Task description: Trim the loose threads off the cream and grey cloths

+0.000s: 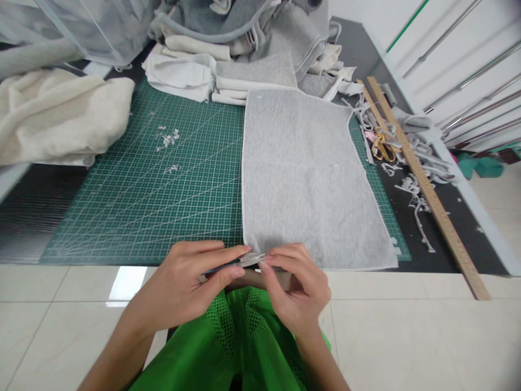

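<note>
My left hand (pixel 207 271) is closed around a small tool with silver blades (pixel 251 259) and a dark handle, which looks like thread snips. It is just above the table's front edge. At the blade tips, my right hand (pixel 295 277) pinches its thumb and fingers together; what lies between them is too small to make out. Directly beyond both hands a light grey cloth piece (pixel 305 174) with a pale stitched edge lies flat. Its near left corner is partly hidden by my fingers.
Under the cloth is a green cutting mat (pixel 195 195) with white thread scraps (pixel 168 138). A wooden ruler (pixel 431 195), gold-handled scissors (pixel 382 147) and fabric scraps lie at right. Folded grey fabric (pixel 256 70) is piled behind; a cream cloth bundle (pixel 61 114) sits at left.
</note>
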The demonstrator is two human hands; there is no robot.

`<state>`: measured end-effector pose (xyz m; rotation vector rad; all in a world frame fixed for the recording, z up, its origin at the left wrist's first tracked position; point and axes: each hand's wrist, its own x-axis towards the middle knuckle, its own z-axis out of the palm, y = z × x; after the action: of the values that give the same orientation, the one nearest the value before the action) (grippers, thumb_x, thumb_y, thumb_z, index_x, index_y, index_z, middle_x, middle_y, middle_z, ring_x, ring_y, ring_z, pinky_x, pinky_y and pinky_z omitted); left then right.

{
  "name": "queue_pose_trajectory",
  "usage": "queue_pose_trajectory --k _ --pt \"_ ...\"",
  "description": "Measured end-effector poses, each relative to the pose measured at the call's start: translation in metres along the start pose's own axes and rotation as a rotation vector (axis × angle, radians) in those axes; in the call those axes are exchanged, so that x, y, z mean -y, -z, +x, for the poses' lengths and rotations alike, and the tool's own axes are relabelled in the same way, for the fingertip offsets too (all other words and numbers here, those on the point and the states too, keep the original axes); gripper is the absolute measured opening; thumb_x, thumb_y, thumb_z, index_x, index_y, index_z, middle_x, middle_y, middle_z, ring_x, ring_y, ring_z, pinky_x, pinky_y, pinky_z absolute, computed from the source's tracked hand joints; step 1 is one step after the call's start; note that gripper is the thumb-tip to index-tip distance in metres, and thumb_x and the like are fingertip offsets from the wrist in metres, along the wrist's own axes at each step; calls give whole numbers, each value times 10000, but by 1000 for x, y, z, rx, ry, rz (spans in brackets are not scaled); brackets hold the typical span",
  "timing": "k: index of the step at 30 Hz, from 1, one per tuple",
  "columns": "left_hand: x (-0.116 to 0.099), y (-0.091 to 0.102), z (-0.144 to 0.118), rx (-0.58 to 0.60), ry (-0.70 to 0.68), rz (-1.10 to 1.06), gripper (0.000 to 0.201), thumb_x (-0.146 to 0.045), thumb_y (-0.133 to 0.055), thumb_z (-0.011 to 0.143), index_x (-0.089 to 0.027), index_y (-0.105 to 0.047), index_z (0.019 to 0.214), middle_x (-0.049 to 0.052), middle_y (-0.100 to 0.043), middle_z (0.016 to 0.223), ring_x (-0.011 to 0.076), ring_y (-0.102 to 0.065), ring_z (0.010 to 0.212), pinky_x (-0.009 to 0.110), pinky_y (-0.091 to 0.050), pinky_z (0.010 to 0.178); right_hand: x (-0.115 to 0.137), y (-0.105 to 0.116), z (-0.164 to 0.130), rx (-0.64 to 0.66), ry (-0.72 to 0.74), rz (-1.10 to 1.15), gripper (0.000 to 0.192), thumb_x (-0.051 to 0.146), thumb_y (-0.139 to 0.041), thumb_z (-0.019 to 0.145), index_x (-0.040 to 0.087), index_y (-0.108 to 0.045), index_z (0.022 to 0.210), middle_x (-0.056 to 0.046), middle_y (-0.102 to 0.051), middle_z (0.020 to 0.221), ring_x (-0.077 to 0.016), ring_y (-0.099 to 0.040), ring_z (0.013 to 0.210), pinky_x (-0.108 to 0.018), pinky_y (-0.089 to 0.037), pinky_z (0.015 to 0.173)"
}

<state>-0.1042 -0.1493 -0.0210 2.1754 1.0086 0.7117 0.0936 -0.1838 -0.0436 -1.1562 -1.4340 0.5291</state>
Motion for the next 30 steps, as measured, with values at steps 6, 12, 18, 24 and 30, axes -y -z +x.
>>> queue_pose_trajectory --k 6,12,18,24,30 --pt "-5 -6 -1 -51 13 15 356 -201 -619 929 -249 -612 1282 -31 -689 831 64 -597 617 199 -484 591 0 -1 0 -11 0 10 270 -11 -687 752 210 -704 906 -15 -715 799 -170 -654 723 -346 -523 656" --pt "-12 -12 -5 -109 21 66 314 -224 -602 943 -227 -623 1256 -7 -728 899 87 -633 677 221 -505 620 1 -1 -1 -18 5 2 242 3 -678 763 201 -697 903 -21 -708 788 -172 -650 699 -342 -515 640" --pt "-14 -13 -7 -111 45 83 306 -202 -598 943 -231 -626 1246 -25 -744 986 83 -652 754 212 -520 703 1 -2 -1 -22 9 -2 233 -8 -678 754 186 -691 882 -26 -700 775 -170 -644 699 -343 -511 647" --pt "-18 -14 -7 -103 109 48 294 -213 -595 943 -236 -646 1232 -31 -721 854 84 -640 695 207 -495 618 0 -2 -2 -22 6 -6 245 -6 -684 754 194 -695 895 -25 -703 780 -172 -647 707 -343 -512 649" --pt "-16 -15 -7 -119 136 -38 303 -194 -617 927 -284 -648 1215 -51 -724 861 70 -651 703 194 -509 653 0 -1 -2 -9 -7 -18 245 0 -685 762 200 -693 903 -27 -709 797 -177 -652 719 -349 -521 665"
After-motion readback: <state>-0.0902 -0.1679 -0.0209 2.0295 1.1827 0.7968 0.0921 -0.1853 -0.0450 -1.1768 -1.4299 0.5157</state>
